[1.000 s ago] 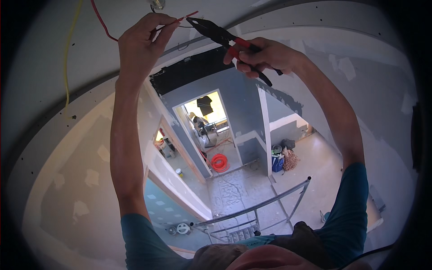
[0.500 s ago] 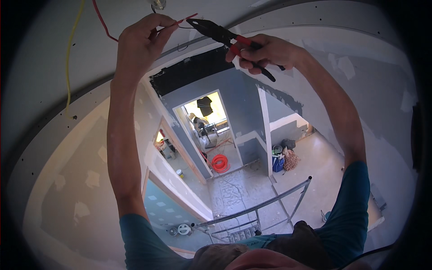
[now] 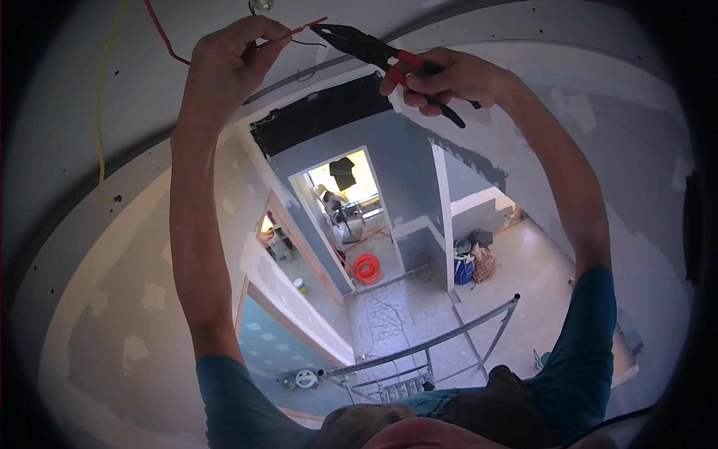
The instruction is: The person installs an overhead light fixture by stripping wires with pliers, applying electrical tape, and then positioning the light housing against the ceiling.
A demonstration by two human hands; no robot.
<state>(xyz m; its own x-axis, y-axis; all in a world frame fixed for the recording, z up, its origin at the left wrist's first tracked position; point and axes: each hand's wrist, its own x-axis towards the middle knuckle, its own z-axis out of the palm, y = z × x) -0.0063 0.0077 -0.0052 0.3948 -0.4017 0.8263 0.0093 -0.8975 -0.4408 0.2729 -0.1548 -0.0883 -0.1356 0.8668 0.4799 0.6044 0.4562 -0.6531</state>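
Overhead: both bare hands are up near the pale ceiling point(image 3: 56, 97), the forearms reaching in from the lower edge in teal sleeves point(image 3: 239, 396).
Left hand: the left hand point(image 3: 228, 63) has its grip pinched together, thumb against fingers, on a red wire point(image 3: 318, 22).
Red wire: it juts from those fingertips toward the right, slanting slightly upward, with a small pale spot along its length.
Right hand: the right hand point(image 3: 456, 78) has its grip clamped around the handles of the pliers point(image 3: 357, 43).
Pliers: black head, red and black handles, the nose pointing left and a little up; its tip is right by the red wire, though whether they touch I cannot tell.
Dark wire: a thin dark wire point(image 3: 310, 43) comes out beside the left fingers, below the red wire.
Ceiling cables: a yellow cable point(image 3: 98, 112) hangs at the far left; a red cable point(image 3: 161, 34) runs down behind the left hand.
Glassy fitting: a small clear piece point(image 3: 262, 4) shows at the top edge, above the left hand.
Floor: far below are a coil of orange hose point(image 3: 366, 269) by the doorway, a blue bag point(image 3: 463, 269) beside a net-like bundle point(image 3: 485, 266), and a metal rail point(image 3: 441, 334) nearer the person.
Doorway: another person point(image 3: 329, 200) is in the bright room beyond, near a dark cloth point(image 3: 342, 173).
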